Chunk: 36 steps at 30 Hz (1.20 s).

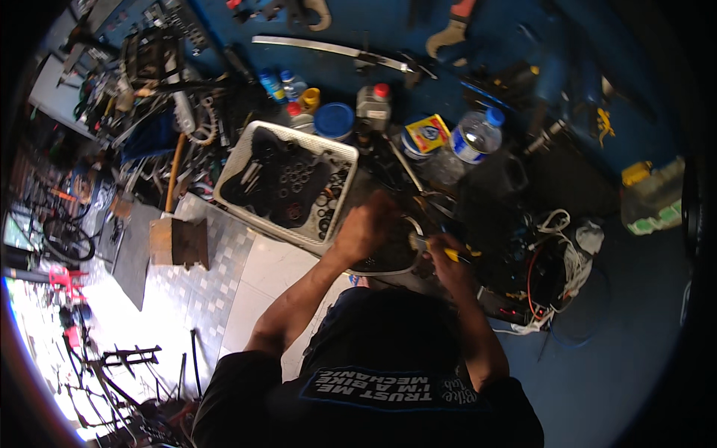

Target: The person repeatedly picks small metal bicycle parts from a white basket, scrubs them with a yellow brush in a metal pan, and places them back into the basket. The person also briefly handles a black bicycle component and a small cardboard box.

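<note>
My left hand (366,228) is over a dark basin with a pale rim (399,273), just right of a white plastic basket (233,155). Its fingers are smeared by motion and shadow, so what they hold, if anything, cannot be seen. At the basin's right side my right hand (449,267) is closed round a brush-like tool (454,255) with a yellow and black handle. The tool's pale end points left, over the basin. Inside the basket, a dark cloth (272,183) carries several small metal rings and pins, with more rings along the basket's right side.
Behind the basin stand a water bottle (478,137), a yellow-labelled tub (426,136), a red-capped bottle (375,104) and a blue-lidded tub (333,121). Tools hang on the blue wall. Tangled white cables (571,280) lie right; bicycle parts (196,123) pile up left, above a wooden block (179,243).
</note>
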Each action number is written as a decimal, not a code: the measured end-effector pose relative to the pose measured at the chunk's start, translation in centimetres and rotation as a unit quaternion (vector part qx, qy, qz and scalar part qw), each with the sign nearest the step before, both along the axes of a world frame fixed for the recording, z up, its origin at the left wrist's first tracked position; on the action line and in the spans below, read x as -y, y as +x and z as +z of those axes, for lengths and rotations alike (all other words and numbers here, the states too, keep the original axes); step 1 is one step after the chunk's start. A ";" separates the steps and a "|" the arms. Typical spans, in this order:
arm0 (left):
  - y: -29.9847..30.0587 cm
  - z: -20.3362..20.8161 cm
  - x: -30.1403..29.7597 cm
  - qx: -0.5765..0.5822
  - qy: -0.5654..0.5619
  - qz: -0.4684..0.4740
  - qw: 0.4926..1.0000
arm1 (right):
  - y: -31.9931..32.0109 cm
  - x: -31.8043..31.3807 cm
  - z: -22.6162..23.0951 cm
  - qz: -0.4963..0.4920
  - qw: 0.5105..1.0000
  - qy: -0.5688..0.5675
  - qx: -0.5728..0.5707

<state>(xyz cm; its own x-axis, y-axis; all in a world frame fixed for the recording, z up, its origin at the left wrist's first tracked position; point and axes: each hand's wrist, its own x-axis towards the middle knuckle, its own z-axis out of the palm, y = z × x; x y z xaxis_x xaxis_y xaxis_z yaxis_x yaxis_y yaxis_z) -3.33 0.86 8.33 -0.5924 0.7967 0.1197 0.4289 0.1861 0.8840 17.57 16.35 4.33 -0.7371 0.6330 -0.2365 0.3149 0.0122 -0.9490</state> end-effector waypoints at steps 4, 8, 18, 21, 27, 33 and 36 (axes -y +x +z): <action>2.3 8.0 -0.2 -0.194 0.049 -0.024 0.979 | 1.5 0.1 0.0 -0.024 1.000 0.017 0.001; 4.0 3.3 -0.7 -0.263 0.109 0.005 0.959 | 2.3 -0.1 -0.7 -0.017 0.998 0.058 0.002; -12.4 -1.1 4.1 -0.198 -0.137 0.131 0.962 | 2.4 0.6 0.6 -0.010 0.996 0.078 0.044; -21.3 -4.8 8.1 -0.155 -0.227 0.298 0.914 | 2.5 -0.1 -1.4 0.007 0.990 0.143 0.010; -27.3 -7.5 12.9 -0.144 -0.213 0.416 0.872 | 2.0 0.5 0.4 0.029 0.988 0.143 0.041; -22.7 -5.3 10.6 -0.144 -0.207 0.399 0.881 | 1.0 1.3 1.8 -0.024 0.993 0.097 0.065; -19.8 -3.3 9.0 -0.188 -0.133 0.330 0.915 | 0.7 1.1 0.7 0.024 0.992 0.127 -0.005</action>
<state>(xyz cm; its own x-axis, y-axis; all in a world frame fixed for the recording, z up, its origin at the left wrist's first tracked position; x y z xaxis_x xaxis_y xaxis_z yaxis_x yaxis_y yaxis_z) -23.15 -8.10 4.99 -0.9116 0.3112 0.2685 0.4110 0.7014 0.5823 18.24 15.26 5.05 -0.7689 0.6359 -0.0664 0.2993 0.2662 -0.9163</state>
